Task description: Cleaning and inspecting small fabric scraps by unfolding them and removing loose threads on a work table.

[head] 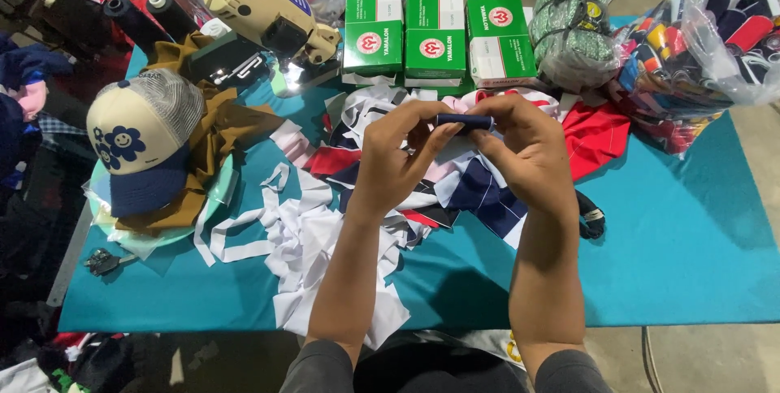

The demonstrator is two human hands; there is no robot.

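Both hands meet above a bench point(691, 263) covered in smooth teal cloth. The left hand point(398, 157) and right hand point(524, 149) pinch the two ends of a small dark blue piece point(463, 122), possibly folded fabric, held level between the fingertips over a loose heap of white, navy and red fabric scraps point(325, 239). At the far edge stand green and white cardboard boxes point(439, 36). A clear, crinkled plastic bag point(715, 36) holds bright patterned cloth. A cream cap point(142, 137) with mesh back rests left.
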